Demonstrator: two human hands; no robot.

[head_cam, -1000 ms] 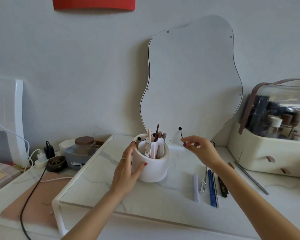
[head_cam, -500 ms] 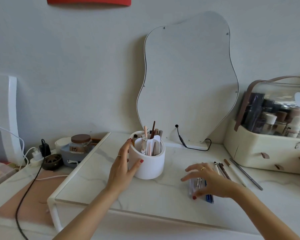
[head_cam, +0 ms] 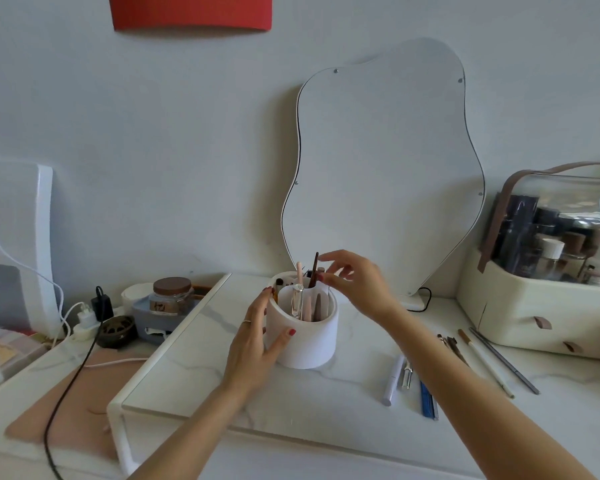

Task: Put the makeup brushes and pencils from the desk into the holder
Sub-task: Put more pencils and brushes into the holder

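The white round holder [head_cam: 309, 344] stands on the marble shelf with several brushes and pencils upright in it. My left hand [head_cam: 257, 344] grips its left side. My right hand [head_cam: 354, 282] hovers over the holder's back right rim. Its fingertips are close together among the tops of the items there, and whether they pinch one is hidden. To the right on the shelf lie a white tube [head_cam: 394, 379], a silver clip [head_cam: 407, 374] and a blue pencil [head_cam: 428, 398]. Beyond my forearm lie brown brushes [head_cam: 451, 344], a white pencil [head_cam: 485, 365] and a thin grey brush [head_cam: 503, 363].
A wavy mirror [head_cam: 381, 174] leans on the wall behind the holder. A cream cosmetics case [head_cam: 534, 313] full of bottles stands at the right. Left of the shelf are a brown-lidded jar [head_cam: 171, 296], chargers and a black cable [head_cam: 73, 382].
My right hand has risen from the loose pencils on the shelf to the holder's rim. My left hand has stayed on the holder. The black pen beside the blue pencil is no longer visible.
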